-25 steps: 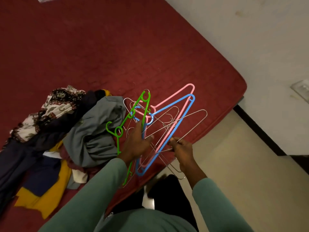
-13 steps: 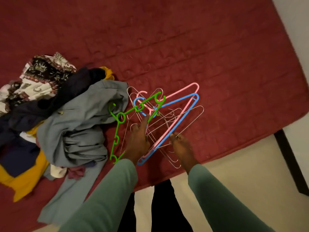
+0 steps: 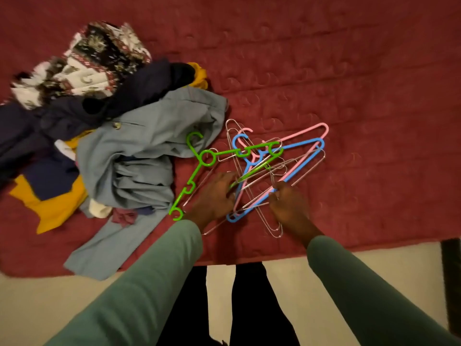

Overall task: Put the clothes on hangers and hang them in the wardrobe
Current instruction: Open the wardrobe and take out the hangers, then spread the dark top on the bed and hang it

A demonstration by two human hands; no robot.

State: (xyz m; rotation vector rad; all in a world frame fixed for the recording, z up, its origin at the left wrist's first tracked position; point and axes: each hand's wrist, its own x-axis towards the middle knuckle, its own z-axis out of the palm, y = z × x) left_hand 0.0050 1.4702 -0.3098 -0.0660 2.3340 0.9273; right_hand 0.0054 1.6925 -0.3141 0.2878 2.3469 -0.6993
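Plainly the hangers [image 3: 259,171] are light and stiff, but they lie as one tangle on the bed [image 3: 361,71], just beside the pile of clothes [image 3: 104,101]. A green hanger [image 3: 199,168] with extra hooks crosses a blue hanger [image 3: 299,166] and a pink hanger [image 3: 308,131], with thin wire hangers [image 3: 274,228] threaded between them. The plastic ones look smooth and likely slippery. The wire ones would probably flex and snag by their hooks, so pulling one free from the middle risks dragging the rest along. I judge the neck just under a hook the best place to take hold.

The left hand [image 3: 214,198] has its fingers curled over the lower bars of the tangle. The right hand [image 3: 287,208] pinches bars at the blue and wire hangers with bent fingers.

The clothes are soft and limp. The grey-blue garment [image 3: 139,156] on top would handle best by its collar or shoulders, though neither can be made out.

No brand, label or writing can be read anywhere.
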